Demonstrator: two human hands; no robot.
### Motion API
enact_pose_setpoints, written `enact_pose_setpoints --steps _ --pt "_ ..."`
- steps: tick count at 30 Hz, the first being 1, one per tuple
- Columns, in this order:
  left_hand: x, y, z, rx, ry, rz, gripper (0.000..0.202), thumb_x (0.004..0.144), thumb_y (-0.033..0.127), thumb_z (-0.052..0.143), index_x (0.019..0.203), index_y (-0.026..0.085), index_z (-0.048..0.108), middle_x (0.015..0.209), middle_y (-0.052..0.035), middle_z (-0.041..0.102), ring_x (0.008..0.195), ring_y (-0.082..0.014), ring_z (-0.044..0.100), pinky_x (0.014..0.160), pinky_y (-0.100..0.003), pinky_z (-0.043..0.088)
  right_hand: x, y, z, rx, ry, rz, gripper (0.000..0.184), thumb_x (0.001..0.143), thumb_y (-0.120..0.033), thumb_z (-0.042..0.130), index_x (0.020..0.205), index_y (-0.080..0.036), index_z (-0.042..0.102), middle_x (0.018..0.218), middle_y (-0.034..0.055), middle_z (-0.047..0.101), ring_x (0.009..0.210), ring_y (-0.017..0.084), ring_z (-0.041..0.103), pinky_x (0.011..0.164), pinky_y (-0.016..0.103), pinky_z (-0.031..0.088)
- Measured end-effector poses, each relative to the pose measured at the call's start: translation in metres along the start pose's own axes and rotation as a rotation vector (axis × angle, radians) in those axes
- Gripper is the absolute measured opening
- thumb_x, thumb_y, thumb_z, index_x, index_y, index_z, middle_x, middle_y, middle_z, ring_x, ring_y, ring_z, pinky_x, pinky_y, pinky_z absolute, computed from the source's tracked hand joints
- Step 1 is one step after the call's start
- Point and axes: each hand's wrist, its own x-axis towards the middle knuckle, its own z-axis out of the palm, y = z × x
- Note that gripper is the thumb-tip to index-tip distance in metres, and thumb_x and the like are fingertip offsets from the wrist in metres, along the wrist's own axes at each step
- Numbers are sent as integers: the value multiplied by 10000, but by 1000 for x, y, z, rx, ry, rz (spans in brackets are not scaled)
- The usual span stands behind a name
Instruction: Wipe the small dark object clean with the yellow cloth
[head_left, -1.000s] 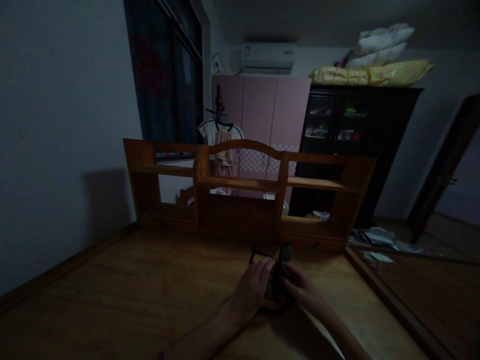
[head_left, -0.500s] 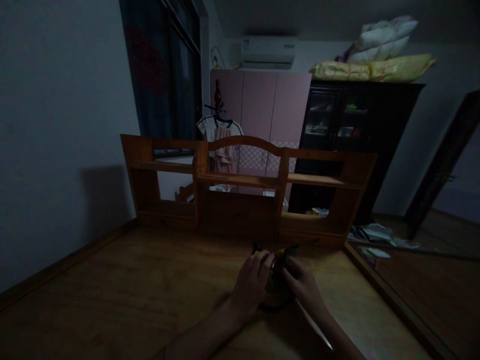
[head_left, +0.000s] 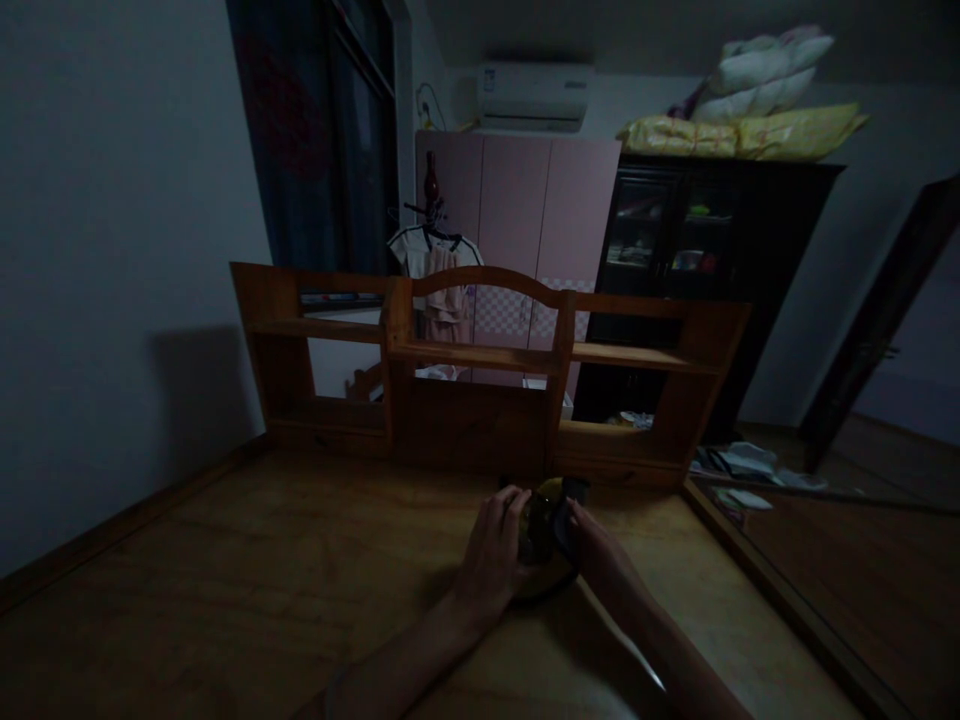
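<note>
A small dark object with a yellow patch (head_left: 535,532) is between my hands, low over the wooden tabletop (head_left: 300,560). The dim light hides its exact kind. From it a black strap or cord (head_left: 544,596) loops down toward me. My left hand (head_left: 491,545) wraps around the object's left side, fingers curled over it. On the other side, my right hand (head_left: 596,545) pinches a dark flap or strap end at the upper right. Its fingertips are partly hidden by that dark part.
A wooden shelf unit (head_left: 480,360) with open compartments stands along the far edge. A raised wooden rim (head_left: 780,610) runs down the right side, and a white wall (head_left: 127,250) borders the left. Beyond are pink wardrobes (head_left: 514,200) and a black cabinet (head_left: 750,240).
My right hand has pulled slightly away from the left, rightward. The object has turned, showing more of its yellow part, and the strap loop now hangs more visibly. The view has shifted slightly.
</note>
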Motion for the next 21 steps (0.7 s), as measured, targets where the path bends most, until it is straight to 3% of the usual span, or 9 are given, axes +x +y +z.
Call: enact_pose_setpoints --steps 6,13,18,21 --pt "-1 -1 4 -23 -1 -33 853 647 174 790 1365 214 333 1318 -128 412 1215 -293 440 1022 -462 418 -7 -2 -1 -225 20 -33 584 736 -364 757 1277 -253 567 1120 53 690 1059 259 614 984 454 421" --pt "-2 2 2 -48 -48 5 821 699 219 761 1382 216 306 1330 -133 404 1214 -289 442 1013 -475 419 -6 -2 -1 -365 61 -84 602 727 -427 745 1270 -231 573 1140 60 681 1034 256 629 910 403 491" --pt "-1 5 -2 -71 -65 -14 822 698 235 770 1379 213 310 1337 -123 393 1241 -279 412 1043 -460 394 -8 -3 -2 -515 156 -152 464 819 -500 620 1193 -225 596 1116 54 673 1002 236 628 784 299 528" --pt "-2 4 1 -68 -65 -20 847 673 214 784 1376 209 311 1341 -114 387 1247 -270 400 1057 -442 383 -8 -3 -1 -559 156 -170 446 822 -535 593 1110 -195 622 1057 60 682 993 243 624 771 294 527"
